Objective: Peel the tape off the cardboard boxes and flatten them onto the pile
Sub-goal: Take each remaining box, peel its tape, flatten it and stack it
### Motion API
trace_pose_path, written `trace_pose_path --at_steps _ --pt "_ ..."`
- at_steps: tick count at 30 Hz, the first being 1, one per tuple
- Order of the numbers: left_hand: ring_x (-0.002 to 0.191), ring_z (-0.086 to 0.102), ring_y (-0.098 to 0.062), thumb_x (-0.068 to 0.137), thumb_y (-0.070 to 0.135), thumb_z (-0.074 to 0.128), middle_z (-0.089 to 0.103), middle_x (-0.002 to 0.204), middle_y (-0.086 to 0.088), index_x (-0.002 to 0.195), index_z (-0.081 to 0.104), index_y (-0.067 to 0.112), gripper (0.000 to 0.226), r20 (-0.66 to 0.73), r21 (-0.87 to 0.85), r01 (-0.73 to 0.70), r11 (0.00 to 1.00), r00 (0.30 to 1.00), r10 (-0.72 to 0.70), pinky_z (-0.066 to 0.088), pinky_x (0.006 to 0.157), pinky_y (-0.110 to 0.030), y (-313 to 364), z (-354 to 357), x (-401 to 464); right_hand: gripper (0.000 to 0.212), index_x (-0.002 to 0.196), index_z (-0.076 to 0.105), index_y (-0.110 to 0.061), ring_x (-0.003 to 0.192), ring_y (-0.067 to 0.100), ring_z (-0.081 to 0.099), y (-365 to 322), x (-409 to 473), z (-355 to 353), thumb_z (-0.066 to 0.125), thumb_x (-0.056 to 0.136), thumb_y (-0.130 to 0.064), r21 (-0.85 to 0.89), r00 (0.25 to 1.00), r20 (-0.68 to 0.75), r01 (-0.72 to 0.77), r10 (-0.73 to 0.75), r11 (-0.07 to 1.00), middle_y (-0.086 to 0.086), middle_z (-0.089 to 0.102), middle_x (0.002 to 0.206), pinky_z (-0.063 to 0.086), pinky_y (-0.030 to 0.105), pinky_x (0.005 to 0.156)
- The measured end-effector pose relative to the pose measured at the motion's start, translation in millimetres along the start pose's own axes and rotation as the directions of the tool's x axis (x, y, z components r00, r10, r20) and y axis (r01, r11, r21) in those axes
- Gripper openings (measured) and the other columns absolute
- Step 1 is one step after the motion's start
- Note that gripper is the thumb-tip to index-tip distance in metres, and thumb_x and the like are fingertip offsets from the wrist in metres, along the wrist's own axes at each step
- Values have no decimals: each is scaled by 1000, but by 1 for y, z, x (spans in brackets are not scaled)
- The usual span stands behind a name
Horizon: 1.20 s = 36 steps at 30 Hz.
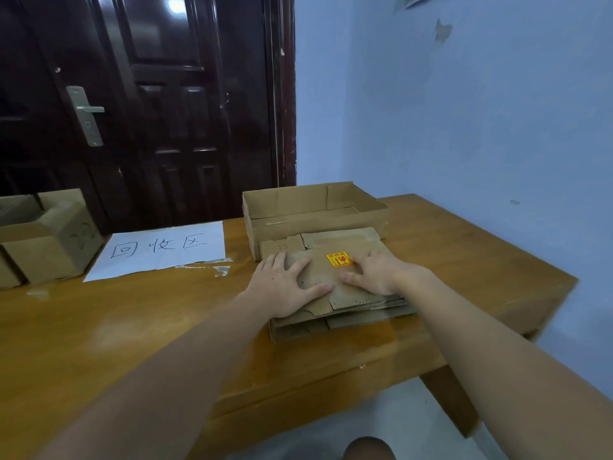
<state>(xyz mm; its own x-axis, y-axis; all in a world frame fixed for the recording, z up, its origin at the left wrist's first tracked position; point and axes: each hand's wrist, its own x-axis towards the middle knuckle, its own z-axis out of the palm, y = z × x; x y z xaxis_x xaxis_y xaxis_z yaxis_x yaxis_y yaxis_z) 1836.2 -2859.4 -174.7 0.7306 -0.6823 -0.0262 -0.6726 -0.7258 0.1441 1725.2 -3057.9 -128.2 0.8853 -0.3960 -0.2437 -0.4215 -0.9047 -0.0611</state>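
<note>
Flattened box [335, 277] atop pile [361, 315], under flat-fingered left hand [282, 288] and right hand [374, 273], beside open tray box [311, 207].

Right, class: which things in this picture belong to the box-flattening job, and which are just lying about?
Part of the job:
left hand and right hand, pressing flat on the top flattened box
pile of flattened cardboard
open shallow box behind the pile
unflattened boxes at the table's left end

Just lying about:
paper sign
wooden table
dark door

Plain room: dark panelled door [159, 104], blue wall [464, 111], wooden table [132, 327].
</note>
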Motion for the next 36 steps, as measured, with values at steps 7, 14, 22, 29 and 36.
trace_pose_path --at_steps 7,14,22,29,36 --pt "158 -1 -30 72 102 6 -3 172 -8 161 -2 47 105 8 40 -8 999 1000 7 2 128 -48 1 0 0 82 162 -9 -32 156 36 -5 -1 1 16 9 95 -77 -67 999 -1 -45 45 997 21 -4 168 4 52 125" --pt "158 -9 -28 81 94 0 -12 171 -9 161 -11 39 98 14 60 -25 998 1000 24 -4 128 -46 2 2 2 79 161 -15 -31 155 33 -19 1 -4 27 5 98 -74 7 999 -9 -41 41 999 19 -19 167 -7 51 125" --pt "158 -9 -25 89 86 1 -9 171 -10 164 -7 19 101 -30 71 -13 997 999 15 -3 128 -43 2 7 3 79 160 -17 -32 154 32 -20 1 -3 28 6 97 -74 23 999 -4 -38 38 999 18 -21 166 -8 51 125" --pt "159 -5 -26 89 85 3 -7 172 -11 164 -5 19 101 -20 78 -6 997 1000 8 -1 129 -45 3 4 3 79 159 -17 -33 154 31 -20 1 -1 29 5 97 -75 13 999 -3 -44 44 999 17 -21 167 -8 50 125" --pt "159 -3 -27 90 85 4 -6 172 -11 165 -3 20 100 -40 66 -14 998 999 17 -1 129 -44 1 6 3 80 161 -14 -33 155 31 -18 0 -3 26 7 97 -75 7 999 4 -40 40 999 17 -18 167 -6 50 125"
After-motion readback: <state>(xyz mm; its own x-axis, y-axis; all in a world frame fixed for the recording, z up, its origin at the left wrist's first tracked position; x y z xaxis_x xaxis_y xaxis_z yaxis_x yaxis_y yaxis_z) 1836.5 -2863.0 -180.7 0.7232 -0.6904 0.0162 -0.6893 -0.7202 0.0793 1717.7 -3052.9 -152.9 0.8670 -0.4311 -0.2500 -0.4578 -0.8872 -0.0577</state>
